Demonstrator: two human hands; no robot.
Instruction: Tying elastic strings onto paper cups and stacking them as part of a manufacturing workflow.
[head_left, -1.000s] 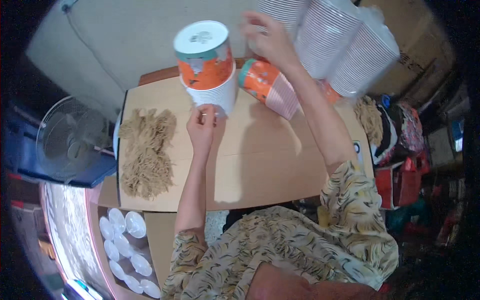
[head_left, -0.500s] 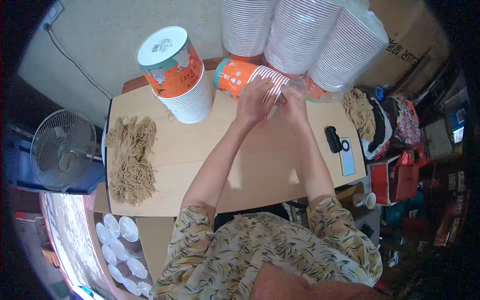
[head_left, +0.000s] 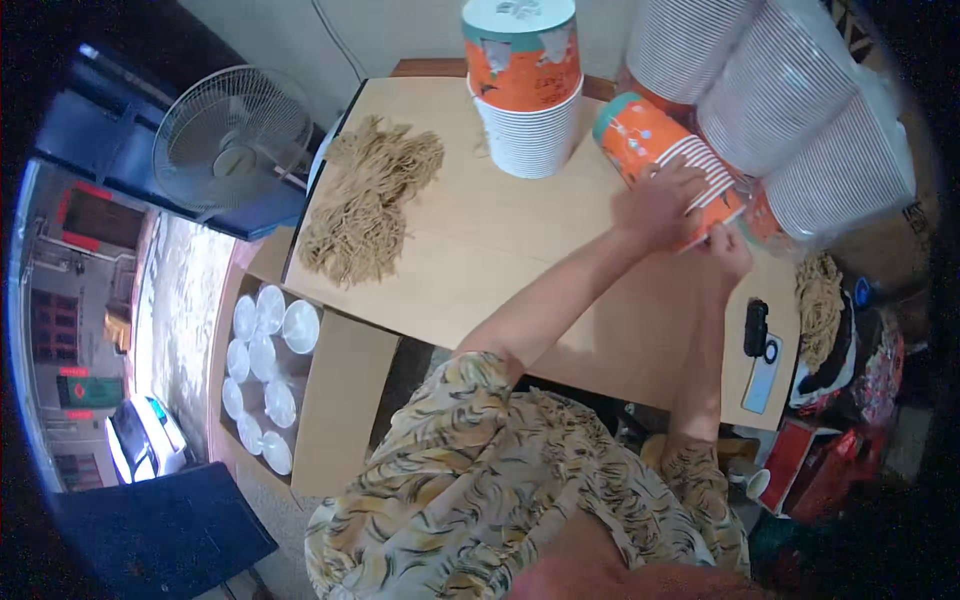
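Note:
A short stack of orange paper buckets (head_left: pixel 640 135) with a green base band and white rims lies on its side at the back of the table, base toward the far left. My left hand (head_left: pixel 660 208) grips its rim end from the near side. At the open end an orange bucket wall (head_left: pixel 718 210) shows between my hands. My right hand (head_left: pixel 730 252) pinches the edge there; its fingertips are partly hidden. Farther left stands an upside-down bucket stack (head_left: pixel 527 130), an orange bucket on top and white rims below.
Tall bucket stacks in clear plastic (head_left: pixel 780 95) stand at the back right. Shredded tan paper (head_left: pixel 370 205) lies on the left of the table (head_left: pixel 480 250). A phone (head_left: pixel 762 380) and a black case (head_left: pixel 756 328) lie at right. A fan (head_left: pixel 235 150) and a carton of clear lids (head_left: pixel 340 370) are left.
The view has turned left, so the table and stacks sit farther right. My right hand has drawn nearer me along the stack's open end, and more orange wall shows between my hands.

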